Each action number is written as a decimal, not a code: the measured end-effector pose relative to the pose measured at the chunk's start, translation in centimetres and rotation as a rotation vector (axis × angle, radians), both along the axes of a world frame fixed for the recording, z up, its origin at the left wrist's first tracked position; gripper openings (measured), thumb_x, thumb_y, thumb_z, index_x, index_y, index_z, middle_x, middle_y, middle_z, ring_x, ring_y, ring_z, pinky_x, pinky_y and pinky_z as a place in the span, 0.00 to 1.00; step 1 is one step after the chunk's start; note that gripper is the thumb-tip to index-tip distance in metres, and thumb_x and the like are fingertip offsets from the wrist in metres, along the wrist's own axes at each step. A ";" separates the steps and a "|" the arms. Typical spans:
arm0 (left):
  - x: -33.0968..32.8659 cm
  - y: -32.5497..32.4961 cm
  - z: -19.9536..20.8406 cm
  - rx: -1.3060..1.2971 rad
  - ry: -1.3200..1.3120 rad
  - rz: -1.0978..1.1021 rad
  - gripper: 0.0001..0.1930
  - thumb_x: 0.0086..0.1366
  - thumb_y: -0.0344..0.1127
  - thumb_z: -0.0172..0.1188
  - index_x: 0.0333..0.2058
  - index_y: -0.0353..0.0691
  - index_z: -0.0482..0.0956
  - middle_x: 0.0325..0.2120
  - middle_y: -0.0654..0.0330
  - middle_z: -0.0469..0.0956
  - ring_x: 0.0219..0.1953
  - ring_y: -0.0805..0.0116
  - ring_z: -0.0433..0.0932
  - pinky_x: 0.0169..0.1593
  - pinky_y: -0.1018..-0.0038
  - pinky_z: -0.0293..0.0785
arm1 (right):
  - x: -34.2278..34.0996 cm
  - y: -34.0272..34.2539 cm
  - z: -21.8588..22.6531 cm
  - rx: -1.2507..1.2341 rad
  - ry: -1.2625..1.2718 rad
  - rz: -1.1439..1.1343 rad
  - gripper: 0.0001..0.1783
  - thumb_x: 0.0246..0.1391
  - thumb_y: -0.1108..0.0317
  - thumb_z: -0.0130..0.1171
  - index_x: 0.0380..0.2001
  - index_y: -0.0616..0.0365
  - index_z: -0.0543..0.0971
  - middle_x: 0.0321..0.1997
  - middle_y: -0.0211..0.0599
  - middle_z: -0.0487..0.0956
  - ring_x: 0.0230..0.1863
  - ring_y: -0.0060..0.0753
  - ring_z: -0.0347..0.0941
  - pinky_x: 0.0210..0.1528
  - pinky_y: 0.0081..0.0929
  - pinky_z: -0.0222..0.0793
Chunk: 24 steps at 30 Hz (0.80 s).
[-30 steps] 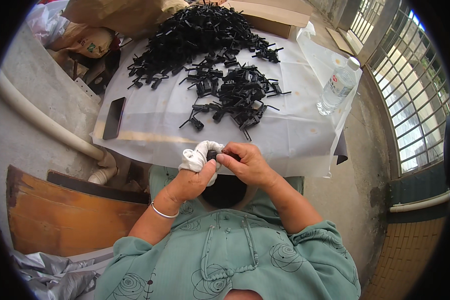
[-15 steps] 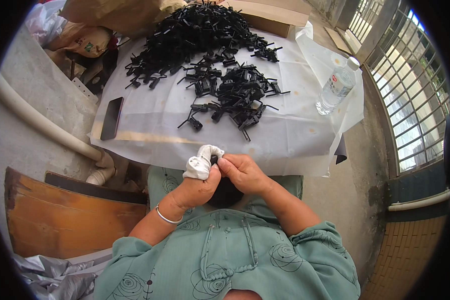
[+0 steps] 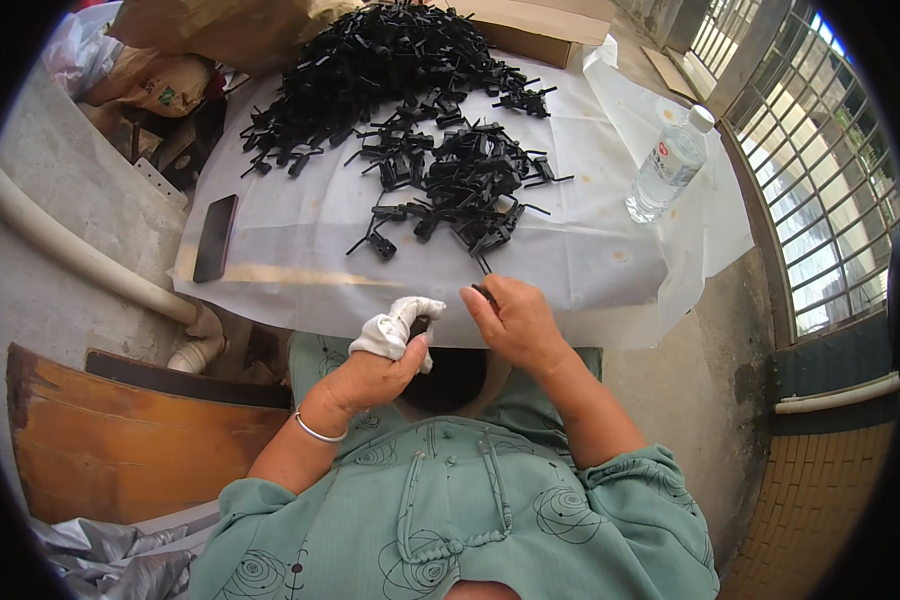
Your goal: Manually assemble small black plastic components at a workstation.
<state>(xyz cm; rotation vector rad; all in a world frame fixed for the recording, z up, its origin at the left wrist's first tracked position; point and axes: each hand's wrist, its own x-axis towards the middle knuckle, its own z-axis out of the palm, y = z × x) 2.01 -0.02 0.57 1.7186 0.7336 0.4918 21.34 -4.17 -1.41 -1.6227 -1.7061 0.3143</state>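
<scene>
My left hand is closed round a small black part, most of it hidden by the thumb and fingers. A white cloth or glove-like wrap covers the fingers of that hand. To its right, my right hand is closed, with a small dark piece showing between thumb and curled fingers; its kind is hidden. Just beyond the right hand, thin prongs stick out toward it from a small heap of black plastic parts. Behind lies a much larger pile of the same parts.
A white sheet covers the table. A phone lies at the left edge, and a clear water bottle stands at the right. A cardboard box and brown bags are at the back. A dark round opening sits below my hands.
My hands have come apart. The right hand has moved right and forward toward the small heap, while the left has shifted slightly left with the black part.
</scene>
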 end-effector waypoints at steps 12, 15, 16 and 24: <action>-0.4 0.5 -0.8 -0.769 -0.645 -0.046 0.20 0.58 0.25 0.44 0.51 0.36 0.63 0.32 0.60 0.69 0.26 0.76 0.70 0.28 0.81 0.67 | 2.7 2.1 -1.6 0.041 -0.092 -0.189 0.08 0.47 0.66 0.55 0.25 0.59 0.70 0.24 0.44 0.75 0.25 0.50 0.72 0.26 0.40 0.67; 0.0 0.5 -1.2 -0.382 -0.285 0.092 0.19 0.57 0.26 0.47 0.50 0.35 0.66 0.38 0.55 0.72 0.35 0.66 0.75 0.37 0.74 0.71 | 1.7 1.7 -1.2 -0.141 -0.289 -0.241 0.08 0.47 0.65 0.54 0.25 0.58 0.71 0.25 0.44 0.75 0.27 0.49 0.72 0.28 0.41 0.67; 0.0 0.6 -1.5 0.103 -0.156 0.038 0.19 0.57 0.26 0.49 0.49 0.35 0.68 0.41 0.54 0.73 0.40 0.64 0.74 0.42 0.73 0.70 | 1.7 1.6 -0.9 -0.139 -0.291 -0.242 0.08 0.47 0.65 0.54 0.25 0.58 0.71 0.25 0.44 0.75 0.27 0.49 0.72 0.28 0.41 0.67; 0.2 1.0 -1.3 0.443 0.036 0.107 0.15 0.54 0.26 0.54 0.42 0.38 0.76 0.41 0.54 0.75 0.48 0.58 0.71 0.52 0.71 0.65 | 2.5 2.3 -1.2 -0.035 -0.202 -0.162 0.07 0.48 0.66 0.53 0.28 0.58 0.74 0.26 0.46 0.76 0.27 0.49 0.72 0.29 0.40 0.67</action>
